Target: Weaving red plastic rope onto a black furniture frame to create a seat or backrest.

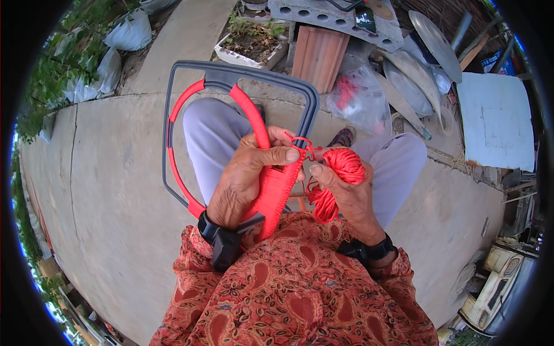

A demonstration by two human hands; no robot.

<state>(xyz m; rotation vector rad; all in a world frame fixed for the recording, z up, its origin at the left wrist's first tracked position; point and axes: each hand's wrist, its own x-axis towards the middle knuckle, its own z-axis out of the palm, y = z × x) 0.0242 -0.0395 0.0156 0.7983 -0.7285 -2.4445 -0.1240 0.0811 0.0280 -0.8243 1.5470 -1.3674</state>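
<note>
A dark grey rectangular frame (236,74) with rounded corners rests over my knees, with a red-wrapped hoop (183,102) fixed inside it. My left hand (245,176) grips the red cord-wrapped bar (276,190) near the frame's right side, thumb pressing by a small knot. My right hand (341,193) holds a bundle of red cord (345,164), and a loop of it hangs down to my lap. A strand runs from the bundle to the knot on the frame.
I sit on a concrete slab (104,190). Ahead lie a clear plastic bag with red cord (359,95), a planter tray (251,40), a ridged tile (318,55), metal sheets (418,78) and a pale board (497,118). White sacks (130,32) sit far left.
</note>
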